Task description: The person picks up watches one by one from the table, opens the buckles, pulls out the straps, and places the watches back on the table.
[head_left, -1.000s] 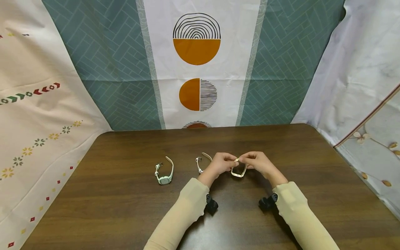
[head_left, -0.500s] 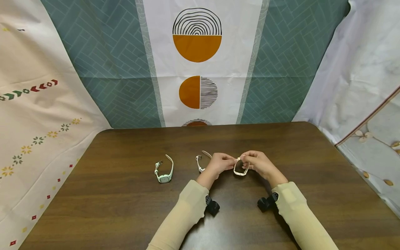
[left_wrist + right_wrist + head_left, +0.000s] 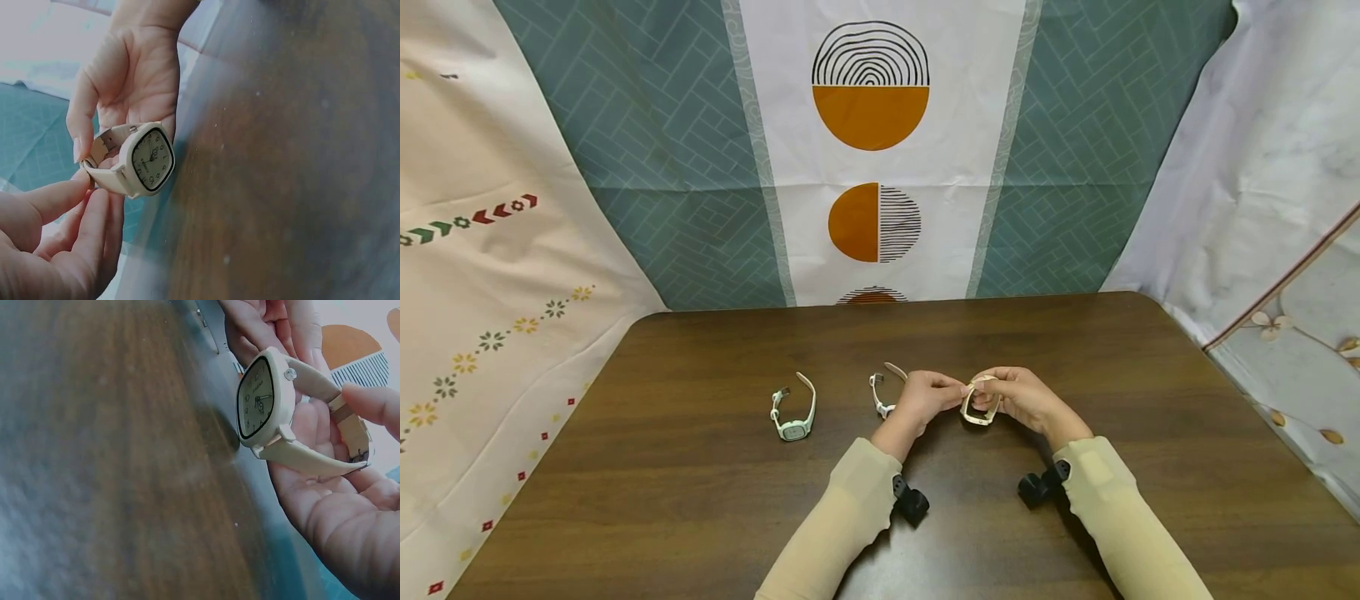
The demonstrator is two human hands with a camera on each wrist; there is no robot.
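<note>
A cream wristwatch (image 3: 981,421) with a squarish dial and its strap closed in a loop is held between both hands, above the table. My left hand (image 3: 928,398) pinches the strap near the buckle with thumb and fingers. My right hand (image 3: 1022,398) holds the strap from the other side, its thumb pressing on the band in the right wrist view. The dial (image 3: 153,159) faces away from the palms, as the left wrist view shows. A second pale watch (image 3: 880,408) lies with its strap undone just left of my left hand, partly hidden behind it.
A pale green watch (image 3: 793,430) with a grey dial lies further left, strap open. The brown wooden table (image 3: 700,517) reaches back to a patterned curtain (image 3: 880,150). Black wrist cameras (image 3: 912,503) sit on both forearms.
The held watch has shifted slightly right. My right hand's fingers have moved over its strap, while my left hand keeps its pinch. The other watches stay put.
</note>
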